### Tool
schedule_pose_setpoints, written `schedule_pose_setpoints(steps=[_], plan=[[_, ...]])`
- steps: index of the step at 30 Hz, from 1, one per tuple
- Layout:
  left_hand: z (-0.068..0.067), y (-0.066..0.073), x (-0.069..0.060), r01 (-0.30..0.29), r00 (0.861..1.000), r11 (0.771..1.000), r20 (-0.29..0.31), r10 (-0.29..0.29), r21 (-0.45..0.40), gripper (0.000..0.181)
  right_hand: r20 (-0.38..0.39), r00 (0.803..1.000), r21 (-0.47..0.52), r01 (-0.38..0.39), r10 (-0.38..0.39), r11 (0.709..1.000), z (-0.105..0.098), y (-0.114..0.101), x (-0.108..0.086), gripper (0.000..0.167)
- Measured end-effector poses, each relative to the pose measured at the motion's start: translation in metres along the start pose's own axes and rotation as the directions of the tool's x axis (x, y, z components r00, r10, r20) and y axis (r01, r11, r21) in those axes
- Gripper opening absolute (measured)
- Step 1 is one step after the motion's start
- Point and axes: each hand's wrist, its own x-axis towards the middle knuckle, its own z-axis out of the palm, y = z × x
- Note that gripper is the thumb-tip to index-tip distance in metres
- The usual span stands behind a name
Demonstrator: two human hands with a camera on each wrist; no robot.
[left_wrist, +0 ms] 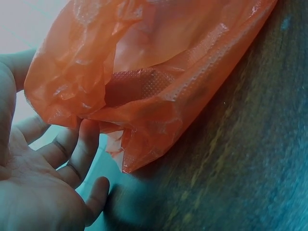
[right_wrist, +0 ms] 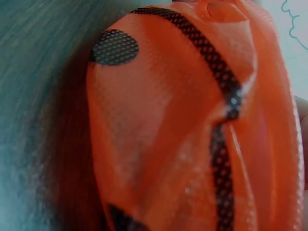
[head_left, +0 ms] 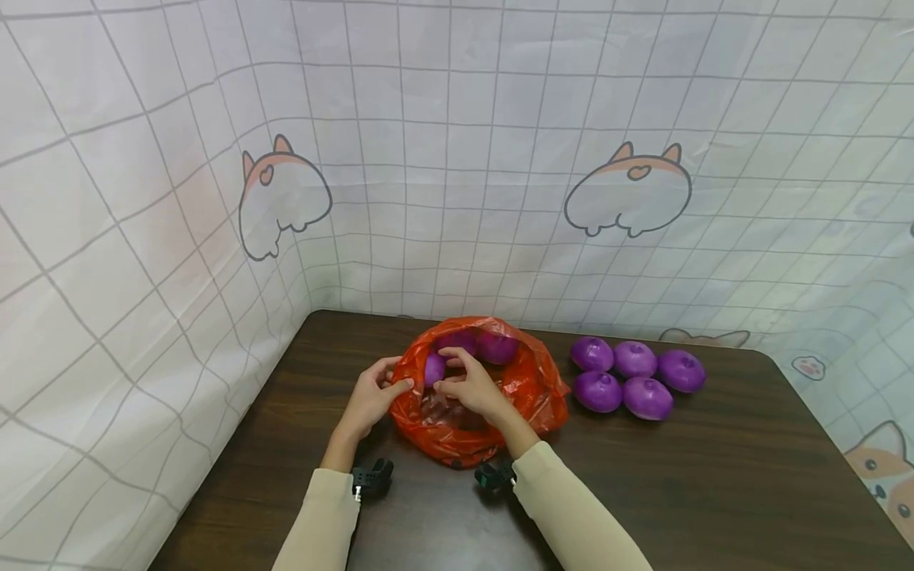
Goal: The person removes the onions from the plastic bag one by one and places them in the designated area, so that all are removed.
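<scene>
A curtained indoor booth [head_left: 121,262], seemingly set up for filming, holds a dark wood-grain table [head_left: 750,476]. White cloth [head_left: 464,103], printed with grey grid lines, hangs in soft folds just beyond the surface's far edge and past its left and right edges. Cartoon corgis [head_left: 631,198] decorate it, including a face [head_left: 889,476] past the right edge and a pink paw print [head_left: 809,367] near the far right corner. Small black cameras [head_left: 373,477] worn at a person's wrists [head_left: 342,448] point to a recording station; whether in a home, lab or office cannot be told.
</scene>
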Motion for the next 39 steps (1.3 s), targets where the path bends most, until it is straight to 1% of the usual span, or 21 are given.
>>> schedule_pose_setpoints(steps=[4, 11, 18, 22, 30, 39], plan=[[0.0, 0.001, -0.001, 0.006, 1.0, 1.0, -0.003, -0.006, -0.003, 0.047, 0.007, 1.0, 0.0, -0.005, 0.005, 1.0, 0.002, -0.001, 0.002, 0.058], [-0.001, 0.0, -0.001, 0.022, 1.0, 0.999, -0.009, -0.022, 0.026, 0.05, 0.008, 1.0, -0.031, -0.027, 0.027, 0.999, 0.003, -0.001, 0.007, 0.061], [-0.001, 0.001, -0.002, 0.03, 1.0, 0.999, 0.007, -0.03, 0.016, 0.049, 0.011, 0.999, -0.038, -0.052, 0.053, 0.998, 0.005, -0.001, 0.011, 0.069], [-0.001, 0.0, -0.002, 0.034, 0.999, 0.999, 0.012, -0.034, 0.015, 0.048, -0.006, 0.999, -0.068, -0.053, 0.052, 0.996, 0.006, 0.0, 0.011, 0.068], [-0.002, -0.001, -0.002, 0.03, 0.999, 1.0, 0.015, -0.03, 0.009, 0.047, -0.006, 0.998, -0.104, -0.057, 0.057, 0.993, 0.006, -0.002, 0.01, 0.072], [-0.002, 0.002, -0.002, 0.016, 1.0, 1.0, 0.002, -0.016, 0.009, 0.046, -0.013, 0.998, -0.132, -0.063, 0.061, 0.989, 0.007, -0.004, 0.01, 0.073]])
